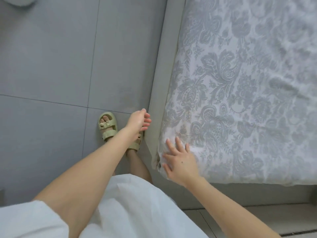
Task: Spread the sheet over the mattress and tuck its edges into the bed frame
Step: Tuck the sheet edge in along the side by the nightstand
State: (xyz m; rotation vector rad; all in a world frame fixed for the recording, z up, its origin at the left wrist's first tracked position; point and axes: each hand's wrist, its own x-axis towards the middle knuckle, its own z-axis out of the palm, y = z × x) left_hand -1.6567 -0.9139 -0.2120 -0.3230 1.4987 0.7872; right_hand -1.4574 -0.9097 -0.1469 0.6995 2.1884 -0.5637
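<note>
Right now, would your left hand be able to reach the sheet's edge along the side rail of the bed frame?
Probably yes: the left hand hangs empty beside the bed frame, and nothing lies between it and the near edge of the floral sheet.

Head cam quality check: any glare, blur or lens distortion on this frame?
Head view: light is soft and even, no glare or hard shadows; the bed frame edge bows from the wide lens; the sheet pattern goes soft and pale toward the upper right; right hand fingertips slightly blurred.
</note>
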